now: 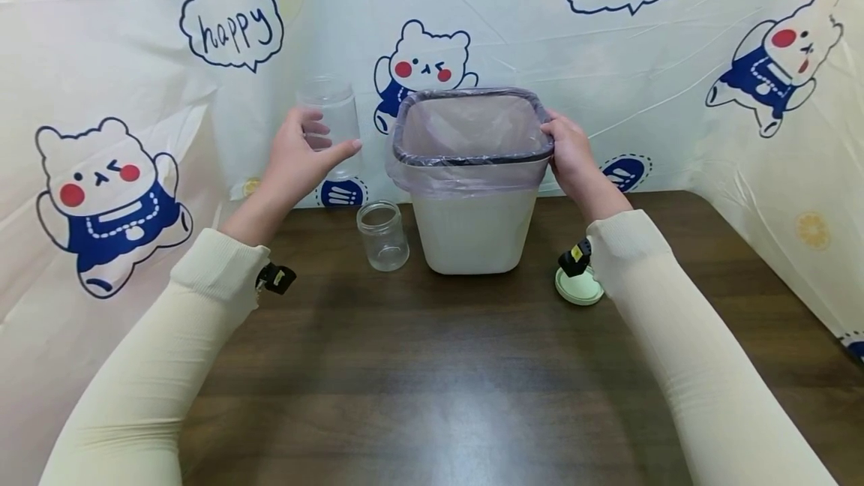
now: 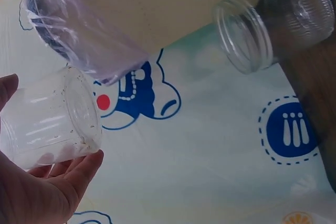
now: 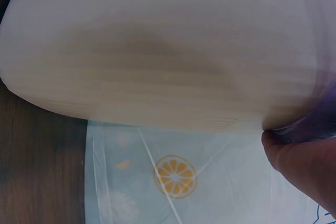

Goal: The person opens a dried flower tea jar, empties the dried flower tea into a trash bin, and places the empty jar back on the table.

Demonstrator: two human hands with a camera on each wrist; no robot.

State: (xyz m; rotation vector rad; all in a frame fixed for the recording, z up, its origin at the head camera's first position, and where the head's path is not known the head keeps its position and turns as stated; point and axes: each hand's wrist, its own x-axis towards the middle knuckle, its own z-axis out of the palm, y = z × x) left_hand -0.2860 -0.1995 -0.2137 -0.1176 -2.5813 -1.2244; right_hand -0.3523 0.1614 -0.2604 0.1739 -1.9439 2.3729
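My left hand [image 1: 304,152] holds a clear plastic jar [image 1: 343,118] off the table, thumb on one side and fingers on the other. Small brown specks cling near the base of this jar [image 2: 52,116] in the left wrist view. The right hand [image 1: 574,156] grips the right rim of a whitish trash bin [image 1: 475,231], its thumb at the rim. A thin purple bag [image 1: 459,178] lines the bin and folds over its edge. Between the left hand and the bin, a smaller glass jar [image 1: 385,242] stands upright without a lid.
A pale green lid [image 1: 579,289] lies on the dark wooden table [image 1: 432,366], partly hidden by the right wrist camera. Behind the bin hangs a printed curtain [image 1: 520,43], which also closes off both sides.
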